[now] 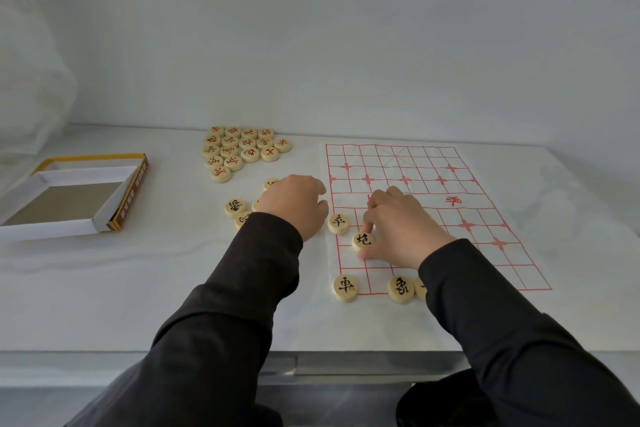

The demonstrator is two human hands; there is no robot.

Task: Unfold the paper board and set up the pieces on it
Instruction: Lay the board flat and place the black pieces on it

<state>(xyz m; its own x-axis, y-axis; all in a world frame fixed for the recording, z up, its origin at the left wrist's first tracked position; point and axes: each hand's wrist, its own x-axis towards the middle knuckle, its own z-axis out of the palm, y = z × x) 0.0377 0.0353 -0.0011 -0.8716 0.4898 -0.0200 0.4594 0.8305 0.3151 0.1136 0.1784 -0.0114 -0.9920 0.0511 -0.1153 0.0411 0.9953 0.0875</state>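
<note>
Disc marked in black lies on the paper board, near-left part, pinched at its rim by my right grip; light, hard, smooth wood, I judge. Left grip curls over loose discs left of the board; whether it holds 1, I cannot tell.

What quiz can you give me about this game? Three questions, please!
1. True or false: the red pieces lie off the board.
2. Which hand pinches a black piece on the board: A left, B right?
3. Fill in: the box is ____ (open or closed).
Key: 1 true; 2 B, the right hand; 3 open.
</note>
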